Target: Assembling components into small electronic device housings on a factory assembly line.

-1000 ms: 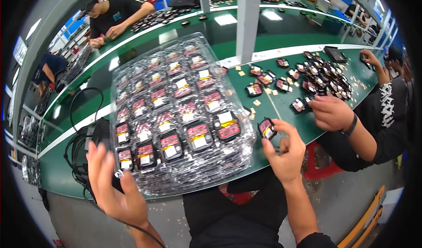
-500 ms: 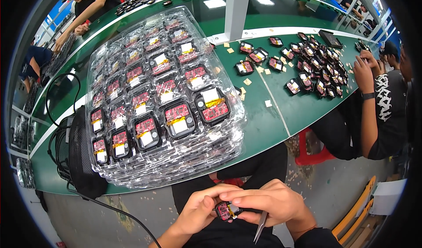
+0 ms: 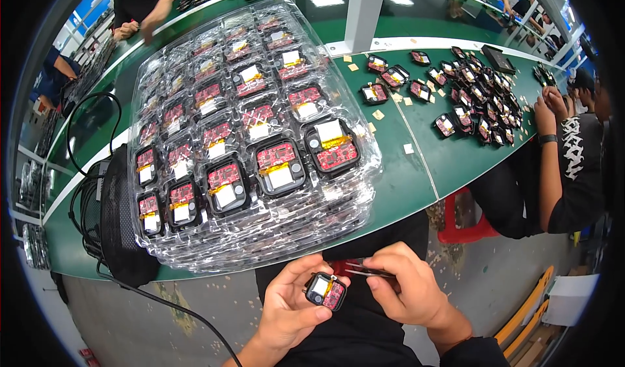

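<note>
In the head view, our left hand [image 3: 284, 310] gripped a small device [image 3: 327, 291], a black housing with a red board and a white block, between thumb and fingers, tilted over our lap and lower in the picture than the desk's near edge. Our right hand [image 3: 411, 290] pinched a pair of tweezers [image 3: 377, 273], its two prongs slightly parted and pointing left, with the tips near the device's upper corner; a narrow gap separated the two hands. Above them on the green desk [image 3: 407, 181], we saw a tall stack of clear trays [image 3: 312, 220] close to the near edge, similar devices sitting in the top pockets. To its right ran a broad strip of green with a seam across it, dotted with tan squares [image 3: 378, 114], giving room between the stack and a heap of devices [image 3: 485, 100]. A few loose devices [image 3: 374, 94] lay between heap and stack, toward the metal post [image 3: 364, 15]. A black mesh bag [image 3: 124, 237] filled the space at the stack's left, and a cable [image 3: 185, 313] dropped past the near edge. On the right, a co-worker's hands [image 3: 552, 101] were raised near the heap, and a red stool [image 3: 456, 227] stood below that edge.
</note>
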`<move>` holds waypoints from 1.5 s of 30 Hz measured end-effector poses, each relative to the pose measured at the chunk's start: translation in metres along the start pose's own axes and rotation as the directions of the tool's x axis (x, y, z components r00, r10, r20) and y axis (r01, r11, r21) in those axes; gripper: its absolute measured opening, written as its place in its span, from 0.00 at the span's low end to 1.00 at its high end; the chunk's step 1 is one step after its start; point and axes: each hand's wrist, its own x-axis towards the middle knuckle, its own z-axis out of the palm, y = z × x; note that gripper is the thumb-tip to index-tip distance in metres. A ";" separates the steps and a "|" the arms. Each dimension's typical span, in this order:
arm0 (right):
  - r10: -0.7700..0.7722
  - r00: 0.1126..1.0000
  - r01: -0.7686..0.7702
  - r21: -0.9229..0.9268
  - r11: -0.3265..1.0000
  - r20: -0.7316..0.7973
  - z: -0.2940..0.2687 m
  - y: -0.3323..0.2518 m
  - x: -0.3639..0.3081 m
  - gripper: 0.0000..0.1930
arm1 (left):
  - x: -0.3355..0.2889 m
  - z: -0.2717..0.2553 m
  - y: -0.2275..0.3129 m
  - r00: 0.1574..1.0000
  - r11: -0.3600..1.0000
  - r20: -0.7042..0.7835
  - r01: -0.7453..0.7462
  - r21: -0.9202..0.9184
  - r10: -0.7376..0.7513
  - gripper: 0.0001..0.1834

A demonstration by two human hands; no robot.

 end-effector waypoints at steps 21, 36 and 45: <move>-0.308 0.934 0.249 -0.288 0.925 -0.181 0.024 0.010 -0.011 0.15 | 0.001 -0.006 -0.012 0.997 0.992 0.049 -0.061 0.112 0.056 0.33; -0.302 0.936 0.231 -0.330 0.915 -0.183 0.025 0.009 -0.010 0.15 | 0.000 -0.001 -0.011 0.997 0.987 -0.060 -0.030 0.157 0.039 0.34; -0.092 0.982 0.084 -0.055 0.995 -0.168 0.022 0.007 -0.008 0.13 | 0.000 -0.004 -0.013 0.996 0.987 0.033 -0.082 0.141 0.078 0.33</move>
